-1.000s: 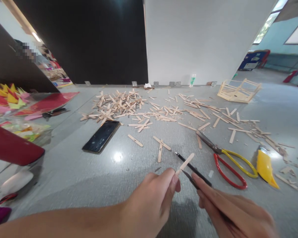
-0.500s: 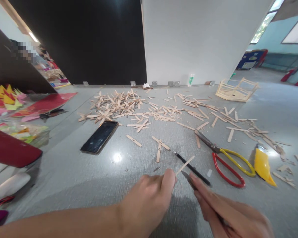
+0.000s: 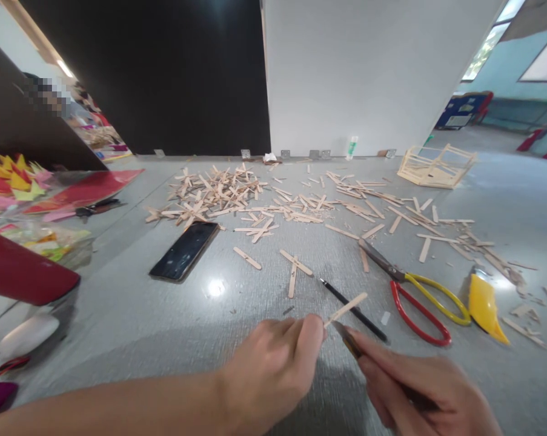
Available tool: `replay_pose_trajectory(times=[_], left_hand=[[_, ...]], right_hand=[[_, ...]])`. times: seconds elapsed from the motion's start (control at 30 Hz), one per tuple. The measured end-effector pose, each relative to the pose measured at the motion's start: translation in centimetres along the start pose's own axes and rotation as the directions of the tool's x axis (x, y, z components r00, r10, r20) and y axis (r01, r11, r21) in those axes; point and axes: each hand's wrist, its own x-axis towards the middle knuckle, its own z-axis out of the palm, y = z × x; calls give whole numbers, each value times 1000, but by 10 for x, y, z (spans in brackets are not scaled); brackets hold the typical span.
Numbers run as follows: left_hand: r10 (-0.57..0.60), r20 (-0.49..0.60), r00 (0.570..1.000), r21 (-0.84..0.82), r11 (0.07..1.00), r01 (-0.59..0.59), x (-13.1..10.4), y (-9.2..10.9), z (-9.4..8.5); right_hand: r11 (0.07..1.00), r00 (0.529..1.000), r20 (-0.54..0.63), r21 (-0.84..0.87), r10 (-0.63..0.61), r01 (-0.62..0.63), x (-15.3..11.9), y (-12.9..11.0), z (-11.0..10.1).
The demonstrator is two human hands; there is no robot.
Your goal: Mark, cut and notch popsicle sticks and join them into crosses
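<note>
My left hand [image 3: 277, 363] is closed on one end of a wooden popsicle stick [image 3: 349, 307], whose free part points up and to the right. Wrapped round a knife [image 3: 348, 340], my right hand [image 3: 414, 381] has the dark blade close to the stick, beside my left fingertips. Much of the knife's handle is hidden by my fingers. A black pen [image 3: 355, 312] lies just beyond both hands. Two crossed popsicle sticks [image 3: 295, 269] and a single stick [image 3: 246, 258] rest on the table further ahead.
A heap of popsicle sticks [image 3: 214, 194] spreads along the back. The phone [image 3: 185, 251] lies left. Scissors [image 3: 404, 278] and a yellow tool [image 3: 484, 306] lie right, with a small stick frame [image 3: 437, 166] behind. A red cylinder [image 3: 23, 266] stands at far left.
The stick in my left hand has turned so more of its flat face shows. The knife blade has come closer to the stick near my left fingertips.
</note>
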Motion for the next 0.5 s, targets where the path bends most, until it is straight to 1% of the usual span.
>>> replay_pose_trajectory(times=[0.07,0.17,0.23,0.3,0.33,0.37,0.43,0.5], left_hand=[[-12,0,1000,-62,998,12,0,0,0],[-59,28,998,-199,978,64,-2,1,2],[-116,84,990,-255,958,134,-3,2,2],[-187,187,964,-297,925,237,-3,5,0],[-236,252,939,-311,899,309,-2,6,-1],[-289,324,901,-317,864,391,0,8,-3],[-387,452,804,-297,784,544,5,10,-6],[-451,541,710,-247,722,646,10,11,-8]], right_hand=[[999,1000,-7,40,11,-11,0,0,1],[999,999,-14,31,-29,29,0,1,0],[996,997,15,-45,-81,81,-1,4,-3],[973,987,90,-178,-133,147,-3,7,-6],[949,979,131,-254,-156,185,-4,8,-8],[918,971,160,-330,-176,220,-4,10,-10],[833,949,219,-460,-228,307,-5,10,-13],[740,909,306,-534,-283,410,-4,9,-17]])
